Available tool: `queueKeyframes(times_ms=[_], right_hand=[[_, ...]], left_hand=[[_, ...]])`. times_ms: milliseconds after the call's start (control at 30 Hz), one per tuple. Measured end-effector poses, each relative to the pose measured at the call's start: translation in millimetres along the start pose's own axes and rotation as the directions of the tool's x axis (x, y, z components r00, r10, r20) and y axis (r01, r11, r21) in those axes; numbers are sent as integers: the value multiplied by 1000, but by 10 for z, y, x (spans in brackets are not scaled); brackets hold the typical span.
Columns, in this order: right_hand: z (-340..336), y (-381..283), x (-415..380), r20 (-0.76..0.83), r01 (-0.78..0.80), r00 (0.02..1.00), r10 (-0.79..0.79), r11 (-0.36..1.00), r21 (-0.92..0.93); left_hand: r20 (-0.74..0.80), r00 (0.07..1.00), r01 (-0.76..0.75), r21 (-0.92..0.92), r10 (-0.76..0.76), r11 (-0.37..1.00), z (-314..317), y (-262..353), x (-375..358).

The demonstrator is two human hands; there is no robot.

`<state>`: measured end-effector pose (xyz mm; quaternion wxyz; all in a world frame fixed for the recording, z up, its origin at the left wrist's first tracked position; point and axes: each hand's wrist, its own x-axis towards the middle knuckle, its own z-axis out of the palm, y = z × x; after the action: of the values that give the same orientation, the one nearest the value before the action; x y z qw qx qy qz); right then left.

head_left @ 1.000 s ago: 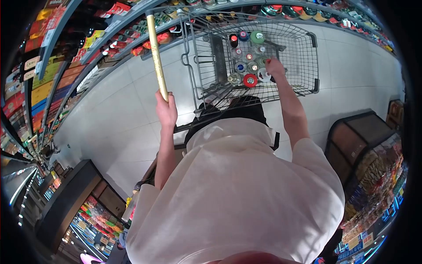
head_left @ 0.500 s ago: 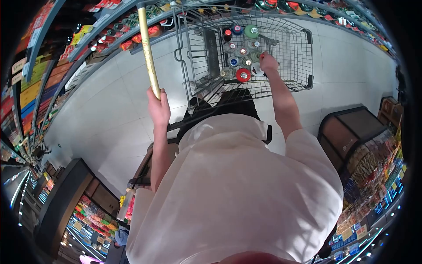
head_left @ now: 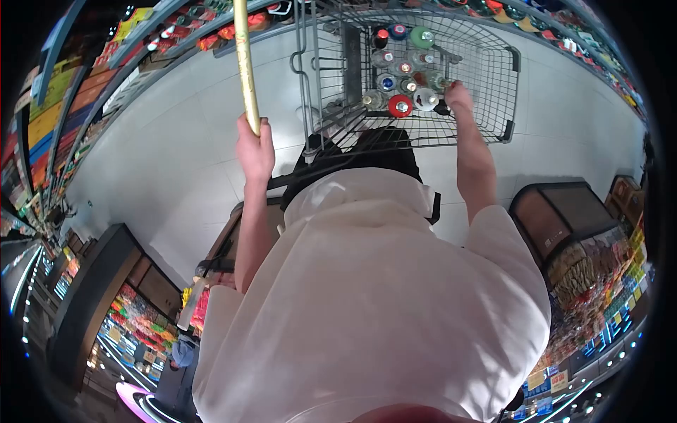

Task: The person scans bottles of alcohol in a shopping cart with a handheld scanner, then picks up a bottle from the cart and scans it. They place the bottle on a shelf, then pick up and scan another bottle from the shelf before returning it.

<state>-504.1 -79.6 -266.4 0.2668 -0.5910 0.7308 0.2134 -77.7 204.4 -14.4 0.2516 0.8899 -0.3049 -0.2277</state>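
My left hand [head_left: 256, 151] is wrapped round the lower end of a long gold-yellow pole [head_left: 245, 67], which stretches up past the top of the view. Inside a metal shopping cart [head_left: 516, 92], my right hand [head_left: 458, 96] is at the right side of a cluster of bottles. Its fingers are curled close to a clear greenish bottle [head_left: 438, 82]; what they grip is hidden. Nearby stand a red-topped bottle [head_left: 400, 106], a white-topped bottle [head_left: 425, 99], a green bottle [head_left: 422, 37] and several clear ones.
Store shelves [head_left: 141, 63] of packaged goods curve along the left and top. Pale floor tiles [head_left: 169, 155] lie around the cart. Dark display stands [head_left: 557, 211] with snack packets are at the lower right, and another display stand [head_left: 92, 296] is at the lower left.
The view has shifted, so the cart and bottles appear farther right. My right hand has moved slightly right, away from the white-topped bottle. My left hand still grips the pole.
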Motion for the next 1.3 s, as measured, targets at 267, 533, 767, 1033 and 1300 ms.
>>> queueKeyframes(times_ms=[267, 533, 767, 1033, 1300], right_hand=[[0, 71, 140, 38, -39, 998, 40, 998, -39], [-30, 68, 186, 8, -53, 999, 53, 998, 13], [-176, -82, -27, 33, 67, 997, -69, 996, 54], [-58, -403, -216, 21, 182, 983, -183, 982, 41], [-126, -436, -302, -38, 255, 966, -256, 966, -34]], left_hand=[[22, 1000, 2, -46, -1, 999, 20, -18, 11], [19, 1000, 12, -20, -11, 1000, 22, 2, 14], [-5, 1000, -15, -40, 15, 999, 37, -17, 7], [3, 1000, -8, -22, 8, 1000, 42, -56, 27], [-1, 1000, -1, -19, 1, 1000, 18, -8, 10]])
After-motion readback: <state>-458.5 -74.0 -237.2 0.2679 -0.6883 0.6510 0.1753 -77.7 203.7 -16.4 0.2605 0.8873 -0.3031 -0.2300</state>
